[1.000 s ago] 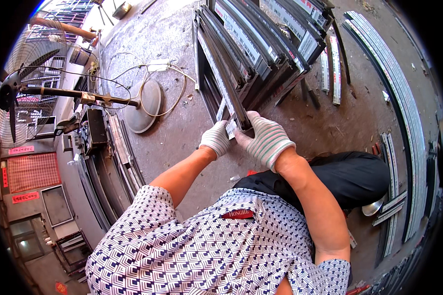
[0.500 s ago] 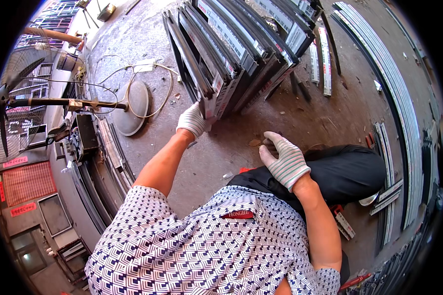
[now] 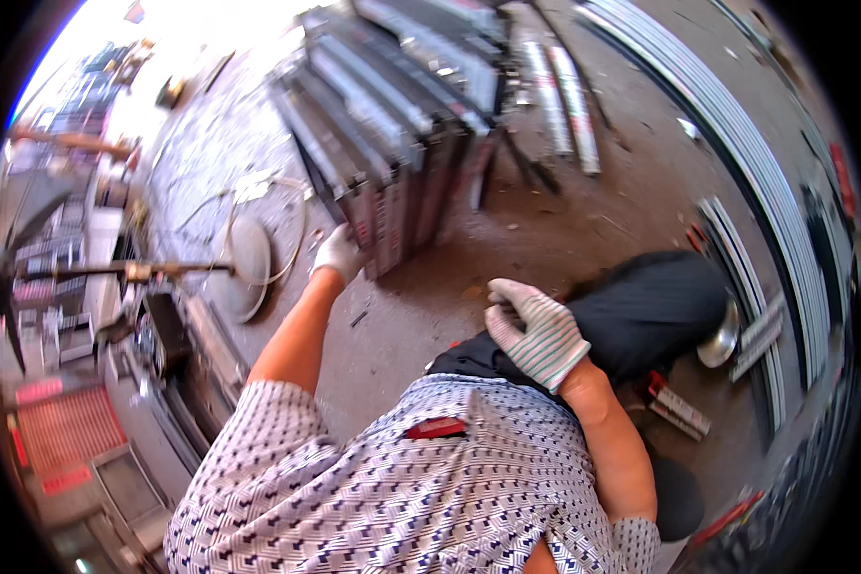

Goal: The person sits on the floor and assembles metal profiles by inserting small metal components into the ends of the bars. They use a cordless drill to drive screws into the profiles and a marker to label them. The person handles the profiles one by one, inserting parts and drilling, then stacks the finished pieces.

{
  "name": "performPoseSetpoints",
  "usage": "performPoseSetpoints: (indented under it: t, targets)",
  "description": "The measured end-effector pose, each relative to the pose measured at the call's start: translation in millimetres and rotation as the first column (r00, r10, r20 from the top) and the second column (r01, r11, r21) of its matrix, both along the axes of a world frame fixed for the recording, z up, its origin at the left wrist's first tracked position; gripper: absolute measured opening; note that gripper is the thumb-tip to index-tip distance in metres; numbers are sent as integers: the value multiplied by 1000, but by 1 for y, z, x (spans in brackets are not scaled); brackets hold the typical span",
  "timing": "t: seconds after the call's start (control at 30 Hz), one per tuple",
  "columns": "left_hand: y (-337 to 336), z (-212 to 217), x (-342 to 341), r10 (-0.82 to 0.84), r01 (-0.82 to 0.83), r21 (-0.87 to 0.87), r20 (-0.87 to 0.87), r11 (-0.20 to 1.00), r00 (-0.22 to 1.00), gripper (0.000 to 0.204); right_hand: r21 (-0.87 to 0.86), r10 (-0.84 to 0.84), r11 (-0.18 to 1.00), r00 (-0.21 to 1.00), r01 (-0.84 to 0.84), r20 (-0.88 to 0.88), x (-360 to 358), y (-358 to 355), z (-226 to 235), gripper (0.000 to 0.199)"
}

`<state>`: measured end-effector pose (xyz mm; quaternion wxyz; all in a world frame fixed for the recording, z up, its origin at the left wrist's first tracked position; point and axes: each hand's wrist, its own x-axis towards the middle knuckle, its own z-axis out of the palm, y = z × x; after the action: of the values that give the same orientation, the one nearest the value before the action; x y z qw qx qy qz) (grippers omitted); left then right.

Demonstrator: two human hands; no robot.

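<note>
My left hand, in a pale knitted glove, is at the near left corner of a row of dark metal frames. It seems closed round the edge of the outermost frame, though its fingers are partly hidden and blurred. Those frames stand upright side by side, with light labelled strips along their faces. Above my bent leg in black trousers hovers my right hand, in a striped glove. Its thumb and fingers are apart and loosely curved, with nothing in them.
A stand fan with a round base and a looped cable is at the left. Two labelled strips lie beyond the frames. Long metal profiles curve along the right, with a shiny bowl near my knee.
The view has shifted and blurred. The frames now sit closer together and more in line, with my left hand still at their corner. My right hand stays above my leg.
</note>
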<state>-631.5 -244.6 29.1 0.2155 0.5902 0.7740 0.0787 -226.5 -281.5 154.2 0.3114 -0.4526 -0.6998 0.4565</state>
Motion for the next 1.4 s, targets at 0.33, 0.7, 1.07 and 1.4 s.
performPoseSetpoints:
  t: [0.33, 0.7, 1.07, 1.4]
  targets:
    - [-46, -38, 109, 219, -3, -567, 313, 824, 924, 36, 200, -314, 907, 912, 370, -263, 95, -53, 22, 9]
    - [107, 146, 332, -339, 150, 335, 626, 930, 702, 23, -299, -907, 365, 264, 882, -327, 267, -151, 0, 19]
    - [126, 200, 641, -867, 802, 458, 478, 384, 141, 23, -497, -951, -245, -307, 832, -44, 351, -164, -134, 21]
    - [92, 156, 687, -957, 969, -98, 208, -225, -201, 31, -305, -634, -637, -256, 708, 730, 417, -189, -350, 63]
